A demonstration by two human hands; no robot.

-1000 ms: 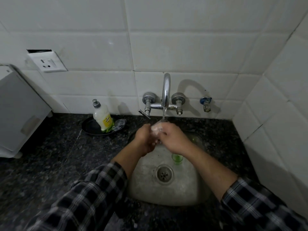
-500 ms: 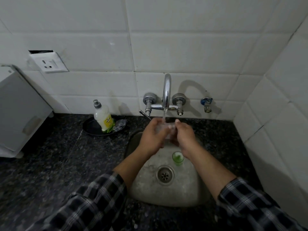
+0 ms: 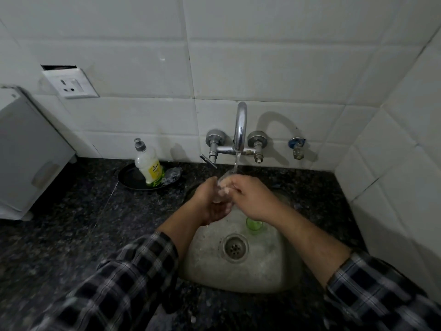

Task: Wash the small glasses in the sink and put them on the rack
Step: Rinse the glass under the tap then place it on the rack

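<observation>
White tiles covered the wall behind a dark speckled counter, and a steel sink was sunk into that counter with its drain near the middle. A white appliance stood at the far left under a wall socket. The chrome tap ran a thin stream down onto the hands. Both forearms came out of checked sleeves and met over the back of the basin. The left hand cupped a small clear glass from below and from the left, fingers curled round it; the right hand closed over it from the right, its fingertips pressed on the glass, so the glass sat wedged between the two sets of fingers, right under the water. How tightly either hand gripped I couldn't tell, as the glass was mostly hidden. A small green glass stood upright on the sink floor, just under the right wrist and beside the drain. A soap bottle stood on a black dish left of the tap
</observation>
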